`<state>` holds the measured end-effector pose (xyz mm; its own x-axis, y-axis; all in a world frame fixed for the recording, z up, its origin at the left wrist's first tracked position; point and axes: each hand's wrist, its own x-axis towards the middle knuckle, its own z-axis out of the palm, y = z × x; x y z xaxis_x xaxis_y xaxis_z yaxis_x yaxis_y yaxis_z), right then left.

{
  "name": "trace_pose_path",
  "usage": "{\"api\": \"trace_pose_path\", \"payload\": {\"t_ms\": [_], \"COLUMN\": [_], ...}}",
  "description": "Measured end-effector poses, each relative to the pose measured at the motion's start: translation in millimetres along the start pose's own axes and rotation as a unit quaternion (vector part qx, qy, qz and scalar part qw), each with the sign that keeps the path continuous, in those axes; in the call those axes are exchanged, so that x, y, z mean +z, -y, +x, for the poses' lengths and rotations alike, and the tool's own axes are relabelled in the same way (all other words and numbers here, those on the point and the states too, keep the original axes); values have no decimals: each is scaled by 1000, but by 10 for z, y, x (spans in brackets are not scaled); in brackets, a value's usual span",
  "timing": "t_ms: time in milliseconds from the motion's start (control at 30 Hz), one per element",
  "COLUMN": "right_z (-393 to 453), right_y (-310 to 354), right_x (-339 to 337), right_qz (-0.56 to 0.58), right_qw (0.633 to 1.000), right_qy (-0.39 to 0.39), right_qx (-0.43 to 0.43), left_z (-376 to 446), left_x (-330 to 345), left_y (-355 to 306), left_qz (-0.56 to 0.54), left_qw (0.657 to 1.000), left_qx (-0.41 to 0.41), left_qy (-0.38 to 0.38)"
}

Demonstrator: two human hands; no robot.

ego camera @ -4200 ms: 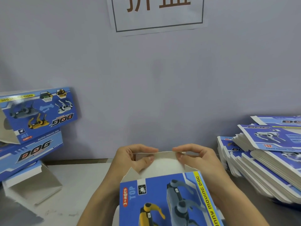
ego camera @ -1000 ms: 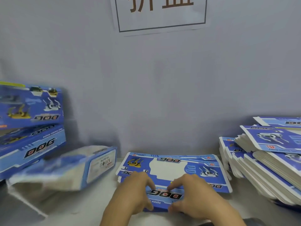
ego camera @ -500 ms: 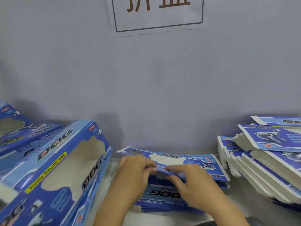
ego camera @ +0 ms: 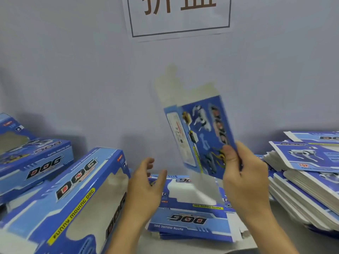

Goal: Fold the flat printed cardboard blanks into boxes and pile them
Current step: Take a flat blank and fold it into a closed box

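My right hand [ego camera: 244, 173] pinches a flat blue printed blank [ego camera: 200, 132] by its lower right edge and holds it upright in the air, blurred by motion. Left of it, my left hand [ego camera: 145, 187] hovers with its fingers loosely spread and holds nothing. Below both hands lies a small stack of flat blanks [ego camera: 190, 217] printed with "DOG". A folded box [ego camera: 73, 202] with a window cut-out lies at the near left. More folded boxes [ego camera: 33, 162] sit behind it.
A tall slanting stack of flat blanks [ego camera: 308, 176] fills the right side of the table. A grey wall with a paper sign [ego camera: 179, 15] stands close behind everything. Bare tabletop [ego camera: 282, 228] shows between the two stacks.
My right hand has lifted the top blank off the middle stack and raised it upright. My left hand has let go and moved a little left.
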<state>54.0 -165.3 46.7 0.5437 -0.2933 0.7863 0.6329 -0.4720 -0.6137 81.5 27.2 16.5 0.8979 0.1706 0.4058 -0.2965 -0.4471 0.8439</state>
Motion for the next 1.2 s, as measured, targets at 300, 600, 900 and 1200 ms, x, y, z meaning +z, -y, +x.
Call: {"api": "trace_pose_path", "payload": {"t_ms": [300, 600, 900, 1200], "right_z": [55, -34, -131, -76], "right_y": [-72, -93, -25, -25], "right_x": [-155, -4, 133, 81], "right_qz": [177, 219, 254, 312], "right_qw": [948, 949, 938, 916], "right_qy": [128, 93, 105, 133], "right_qx": [232, 207, 211, 215], "left_z": [-8, -65, -123, -175], "left_x": [-77, -26, 45, 92], "left_y": [-254, -335, -350, -416], "left_qz": [-250, -230, -177, -266], "left_qw": [968, 972, 983, 955], "left_qx": [20, 36, 31, 33], "left_qy": [-10, -16, 43, 124]}}
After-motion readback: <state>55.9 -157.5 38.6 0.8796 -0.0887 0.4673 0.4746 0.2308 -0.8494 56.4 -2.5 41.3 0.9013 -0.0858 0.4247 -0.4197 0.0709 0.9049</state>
